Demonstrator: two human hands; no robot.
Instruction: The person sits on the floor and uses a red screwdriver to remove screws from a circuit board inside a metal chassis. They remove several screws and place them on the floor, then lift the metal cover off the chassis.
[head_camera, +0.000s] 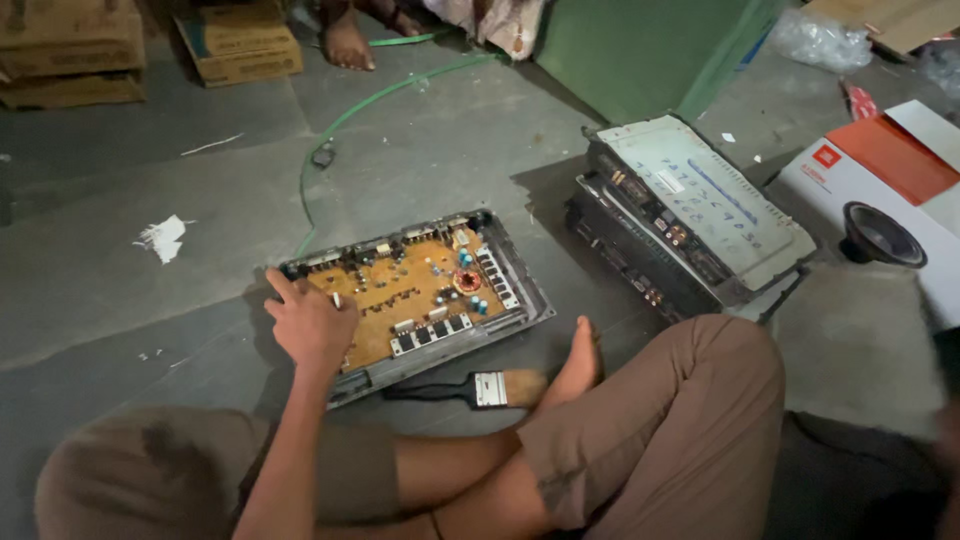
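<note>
The opened amplifier chassis (415, 300) lies flat on the grey stone floor (120, 270), directly in front of the seated person. Its cover is off, and the orange-brown circuit board (400, 295) faces upward inside the dark metal frame.

The left hand (312, 322) rests on the near-left part of the chassis, palm down, over the left edge of the board. The fingers (280, 290) are spread and extended, not curled around anything; their tips lie on or just above the frame's left end, and exact contact cannot be determined. The board extends from under the hand toward the right and away from the person. A small pale object shows at the knuckles, but it is too small to identify.

The right hand is outside the view, so its state cannot be reported.

A paintbrush (470, 388) with a black handle and pale bristles lies on the floor just beside the chassis's near edge, between the chassis and the person's bare foot (578, 365).

To the right, well apart from the left hand, two closed amplifier units (690, 220) are stacked at a tilt. A white and orange carton (880, 170) with a speaker picture lies beyond them. A green hose (340, 125) runs across the floor behind the chassis. Cardboard boxes (235, 45) stand at the far left.
</note>
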